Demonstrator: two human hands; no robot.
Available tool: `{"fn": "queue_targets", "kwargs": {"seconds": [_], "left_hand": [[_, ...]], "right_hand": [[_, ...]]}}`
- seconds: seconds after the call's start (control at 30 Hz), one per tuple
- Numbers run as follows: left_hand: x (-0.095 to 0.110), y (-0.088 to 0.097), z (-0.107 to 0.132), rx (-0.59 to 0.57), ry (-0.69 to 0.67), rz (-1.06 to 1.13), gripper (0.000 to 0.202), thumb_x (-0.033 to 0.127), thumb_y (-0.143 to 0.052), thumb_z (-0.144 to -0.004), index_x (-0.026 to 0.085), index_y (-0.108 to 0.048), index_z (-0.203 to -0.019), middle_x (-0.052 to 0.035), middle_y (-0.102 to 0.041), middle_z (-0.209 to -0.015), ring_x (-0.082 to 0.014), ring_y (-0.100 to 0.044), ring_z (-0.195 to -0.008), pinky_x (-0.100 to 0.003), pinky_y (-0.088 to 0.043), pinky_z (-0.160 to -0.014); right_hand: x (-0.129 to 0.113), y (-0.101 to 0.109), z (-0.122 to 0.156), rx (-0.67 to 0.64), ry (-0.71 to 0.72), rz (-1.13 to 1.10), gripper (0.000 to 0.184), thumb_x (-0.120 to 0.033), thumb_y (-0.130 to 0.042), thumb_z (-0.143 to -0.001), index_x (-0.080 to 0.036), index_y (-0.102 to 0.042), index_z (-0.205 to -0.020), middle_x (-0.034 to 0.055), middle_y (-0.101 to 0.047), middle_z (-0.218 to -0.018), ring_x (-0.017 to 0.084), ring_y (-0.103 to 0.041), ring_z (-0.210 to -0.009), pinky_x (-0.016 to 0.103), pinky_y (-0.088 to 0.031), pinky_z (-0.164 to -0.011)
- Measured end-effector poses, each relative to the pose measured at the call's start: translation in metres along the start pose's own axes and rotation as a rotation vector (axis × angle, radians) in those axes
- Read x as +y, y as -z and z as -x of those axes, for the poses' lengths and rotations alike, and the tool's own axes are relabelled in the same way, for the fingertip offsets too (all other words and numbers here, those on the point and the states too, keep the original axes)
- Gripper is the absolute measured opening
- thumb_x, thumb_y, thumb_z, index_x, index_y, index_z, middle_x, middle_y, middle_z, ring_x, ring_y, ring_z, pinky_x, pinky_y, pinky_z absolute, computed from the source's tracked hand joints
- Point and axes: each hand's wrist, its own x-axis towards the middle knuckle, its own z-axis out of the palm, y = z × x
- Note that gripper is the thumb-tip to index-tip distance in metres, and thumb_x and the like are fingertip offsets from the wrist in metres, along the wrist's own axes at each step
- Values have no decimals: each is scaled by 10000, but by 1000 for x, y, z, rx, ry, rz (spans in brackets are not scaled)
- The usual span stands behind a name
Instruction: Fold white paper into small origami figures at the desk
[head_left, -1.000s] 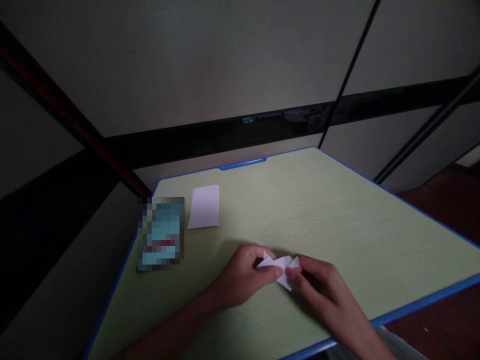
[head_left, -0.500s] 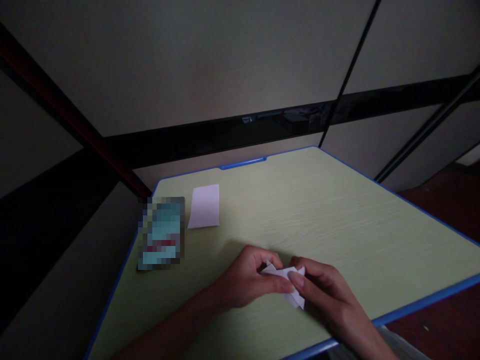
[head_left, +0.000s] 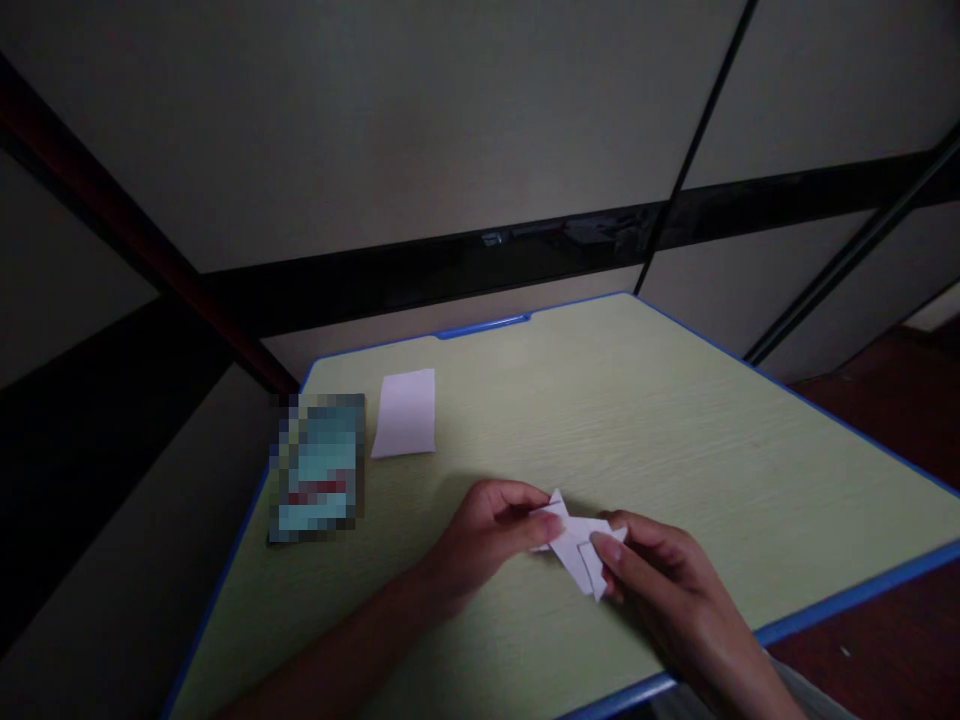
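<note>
1. The left hand (head_left: 491,535) and right hand (head_left: 679,580) hide parts of the paper (head_left: 572,555).
2. The teal object (head_left: 322,460) is pixelated.
3. The bottom edge cuts off the forearms (head_left: 360,630) and table (head_left: 675,420).
4. A pale speck (head_left: 845,652) is too small to tell.

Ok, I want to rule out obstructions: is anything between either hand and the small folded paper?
Nothing visible is: the left hand and right hand both hold the folded paper directly. The pale rectangular sheet and pixelated item lie off to the left on the table, apart from both hands.
</note>
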Motion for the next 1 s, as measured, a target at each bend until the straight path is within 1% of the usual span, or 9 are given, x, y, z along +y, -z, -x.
{"fn": "queue_targets", "kwargs": {"seconds": [0.1,0.17,0.27,0.37,0.43,0.57,0.67,0.77,1.0], "left_hand": [[0,-2,-1,129,-52,-23,165,280,-648,-621,121,-610,-597,14,-567,-542,-75,-475,-522,-192,-354,-524],[2,-3,-1,131,-57,-83,161,254,-628,-639,116,-609,-559,14,-557,-505,-71,-464,-493,-187,-346,-493],[5,-3,0,151,-61,-167,118,211,-624,-633,110,-624,-572,0,-585,-520,-79,-492,-499,-188,-366,-493],[4,-3,-1,183,-95,-206,74,178,-622,-627,111,-640,-653,-23,-632,-595,-103,-550,-553,-205,-420,-539],[2,-1,-3,223,-162,-230,109,163,-607,-639,118,-642,-731,-44,-657,-692,-127,-588,-633,-230,-456,-606],[-2,6,-7,372,-342,-324,153,133,-549,-685,130,-632,-813,-75,-642,-905,-155,-586,-839,-262,-462,-742],[-4,10,-9,411,-434,-364,148,102,-514,-703,139,-625,-794,-70,-625,-912,-159,-563,-897,-260,-457,-759],[-5,11,-9,383,-477,-395,154,72,-490,-706,142,-614,-762,-65,-609,-886,-155,-556,-885,-249,-458,-732],[-5,10,-8,356,-489,-443,174,39,-468,-692,149,-601,-717,-56,-594,-844,-154,-554,-848,-251,-451,-706]], "right_hand": [[-5,0,0,4,4,82,268,-365,-554,-739,-160,-531,-569,-28,-457,-522,102,-402,-496,219,-312,-467],[-8,2,2,35,39,98,140,-312,-592,-713,-173,-576,-718,-16,-518,-605,114,-472,-558,217,-368,-507],[-7,8,5,68,97,130,184,-248,-601,-717,-214,-562,-894,-15,-561,-681,119,-527,-613,216,-426,-550],[-1,13,6,59,118,255,83,-253,-573,-741,-194,-579,-799,5,-582,-661,132,-549,-601,231,-451,-540],[2,15,5,51,135,387,93,-262,-538,-761,-180,-577,-742,24,-593,-647,152,-563,-596,254,-461,-531],[2,21,2,106,266,689,99,-235,-501,-769,-177,-574,-803,67,-618,-755,183,-586,-646,303,-472,-559],[-1,28,3,153,346,786,109,-218,-494,-762,-177,-577,-819,73,-595,-776,181,-578,-639,307,-474,-544],[-3,28,3,87,354,794,93,-191,-492,-766,-177,-574,-807,66,-562,-771,181,-567,-668,311,-477,-565],[-6,10,-3,-135,364,815,139,-95,-487,-768,-175,-558,-855,56,-511,-829,180,-526,-743,321,-461,-642]]}}
